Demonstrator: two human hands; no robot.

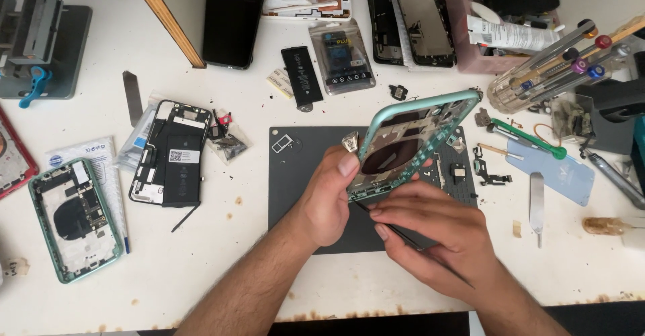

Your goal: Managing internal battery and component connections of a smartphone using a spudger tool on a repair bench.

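Left hand (329, 198): closed on green phone frame (411, 141), thumb pressed against its lower edge; frame tilted up over grey mat (295, 175), open inside facing the camera, dark round coil visible within.
Right hand (433, 232): fingers pinched together on thin black tweezers (403, 232), tip touching frame's bottom edge just beside left thumb; handle running back under the palm.
Mat: centre of white bench (201, 269), small parts and screws on its right part, tiny tray near its upper left corner.
Left of mat: opened phone with battery (171, 153), black, lying flat; bag of small parts just beside it; metal pry blade (132, 97) above.
Far left: second green frame (77, 218), flat, inside up, on a white pouch; red-edged item at the border, cut off.
Upper left: grey clamp jig (44, 44) with blue lever.
Top: black phone (232, 21) face down; loose battery (301, 76); bagged battery (341, 57); two opened phone bodies (411, 23).
Right: clear screwdriver stand (537, 74) with coloured caps; green-handled tool (527, 138); blue card (554, 171); steel spatula (536, 201); white tube (510, 35).
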